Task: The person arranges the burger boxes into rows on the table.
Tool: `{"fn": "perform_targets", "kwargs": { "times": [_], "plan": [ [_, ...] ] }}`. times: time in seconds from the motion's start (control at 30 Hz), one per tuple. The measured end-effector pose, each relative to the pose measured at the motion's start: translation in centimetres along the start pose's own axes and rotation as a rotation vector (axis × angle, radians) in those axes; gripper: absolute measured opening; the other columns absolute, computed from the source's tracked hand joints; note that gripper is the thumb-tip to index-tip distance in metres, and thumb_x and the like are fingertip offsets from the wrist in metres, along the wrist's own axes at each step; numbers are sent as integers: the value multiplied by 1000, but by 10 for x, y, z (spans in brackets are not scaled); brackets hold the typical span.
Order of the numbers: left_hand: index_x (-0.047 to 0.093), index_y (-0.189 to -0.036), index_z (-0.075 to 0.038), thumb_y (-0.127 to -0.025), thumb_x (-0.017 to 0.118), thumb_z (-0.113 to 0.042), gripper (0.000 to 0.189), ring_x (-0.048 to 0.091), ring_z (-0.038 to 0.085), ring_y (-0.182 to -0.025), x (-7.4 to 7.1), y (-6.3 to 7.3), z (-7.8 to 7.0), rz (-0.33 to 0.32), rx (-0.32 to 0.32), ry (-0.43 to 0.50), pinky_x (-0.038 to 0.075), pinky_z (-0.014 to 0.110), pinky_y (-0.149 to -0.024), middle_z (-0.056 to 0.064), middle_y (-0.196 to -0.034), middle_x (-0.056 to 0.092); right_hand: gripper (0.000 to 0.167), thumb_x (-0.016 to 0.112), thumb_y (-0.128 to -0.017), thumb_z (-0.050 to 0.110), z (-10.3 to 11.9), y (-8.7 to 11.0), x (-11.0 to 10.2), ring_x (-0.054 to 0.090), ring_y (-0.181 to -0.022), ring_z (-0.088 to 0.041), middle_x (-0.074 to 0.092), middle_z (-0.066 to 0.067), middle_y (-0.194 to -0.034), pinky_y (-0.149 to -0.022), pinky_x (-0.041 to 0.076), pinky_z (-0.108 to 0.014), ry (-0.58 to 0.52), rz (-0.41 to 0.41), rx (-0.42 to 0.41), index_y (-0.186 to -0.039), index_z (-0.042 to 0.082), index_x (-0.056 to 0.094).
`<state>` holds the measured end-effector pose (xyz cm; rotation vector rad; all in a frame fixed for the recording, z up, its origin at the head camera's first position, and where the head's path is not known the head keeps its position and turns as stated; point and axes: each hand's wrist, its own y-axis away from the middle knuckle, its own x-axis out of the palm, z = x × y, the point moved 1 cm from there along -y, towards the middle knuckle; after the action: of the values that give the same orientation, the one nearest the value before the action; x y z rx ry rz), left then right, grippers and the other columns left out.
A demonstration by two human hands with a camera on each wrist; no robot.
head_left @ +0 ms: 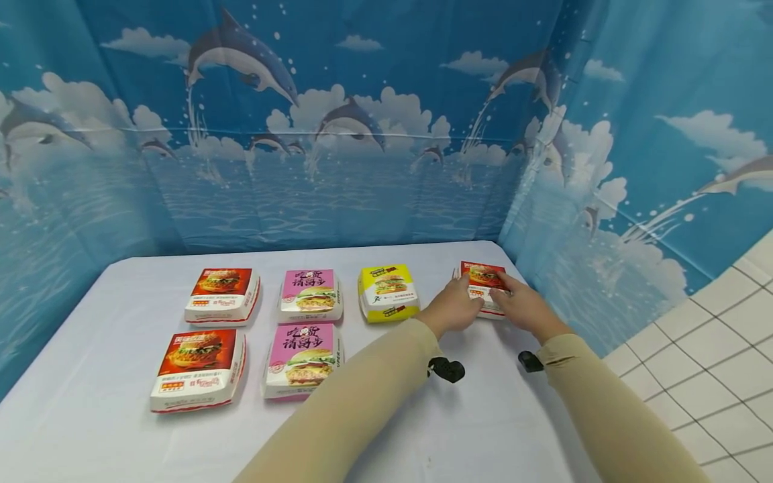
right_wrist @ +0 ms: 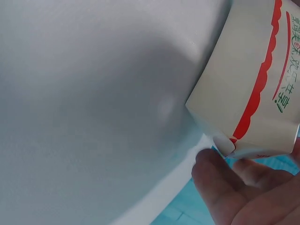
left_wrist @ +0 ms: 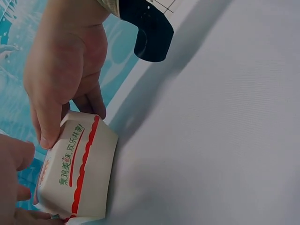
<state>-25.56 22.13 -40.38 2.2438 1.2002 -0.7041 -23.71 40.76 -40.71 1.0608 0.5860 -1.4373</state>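
A red-and-white burger box [head_left: 483, 274] sits near the far right corner of the white table, between both hands. My left hand [head_left: 453, 305] holds its left side, with some fingers hidden behind the forearm side of the hand. On the opposite side my right hand [head_left: 524, 305] grips the box, thumb over the top edge. The left wrist view shows the white side of this burger box [left_wrist: 91, 164] with a scalloped red stripe, and the right hand [left_wrist: 70, 70] at its far end. In the right wrist view, fingers of a hand [right_wrist: 243, 187] are right at the box's corner.
Two red burger boxes [head_left: 199, 365] stand at the left of the table [head_left: 96, 416]. Beside them are two pink burger boxes [head_left: 302, 359] and a yellow one [head_left: 388, 293]. A blue dolphin curtain [head_left: 362, 194] hangs behind; white tiles [head_left: 712, 376] show at right.
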Motion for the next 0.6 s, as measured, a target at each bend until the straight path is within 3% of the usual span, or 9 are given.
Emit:
{"fn": "perform_targets", "kwargs": {
  "times": [0.17, 0.33, 0.6],
  "plan": [
    [23, -169, -24, -107, 54, -49, 73, 34, 22, -159, 2, 1, 3, 30, -35, -28, 36, 46, -127, 3, -177, 23, 80, 47, -109, 50, 1, 2, 0, 39, -146, -54, 25, -35, -167, -117, 38, -69, 23, -5, -11, -169, 8, 14],
    [23, -169, -27, -107, 55, -49, 74, 37, 22, -157, 4, 1, 7, 27, -51, -48, 38, 46, -126, 3, -175, 26, 84, 49, -108, 54, 1, 5, 1, 40, -144, -54, 25, -36, -167, -115, 40, -69, 23, 12, 5, -170, 10, 13],
    [26, -169, -26, -107, 57, -44, 71, 32, 19, -160, 8, -1, 14, 14, -10, -24, 33, 44, -129, -1, -175, 28, 84, 50, -108, 54, 0, 7, 2, 36, -147, -55, 25, -36, -167, -118, 37, -69, 15, 8, 3, -170, 11, 13]
  ]
}}
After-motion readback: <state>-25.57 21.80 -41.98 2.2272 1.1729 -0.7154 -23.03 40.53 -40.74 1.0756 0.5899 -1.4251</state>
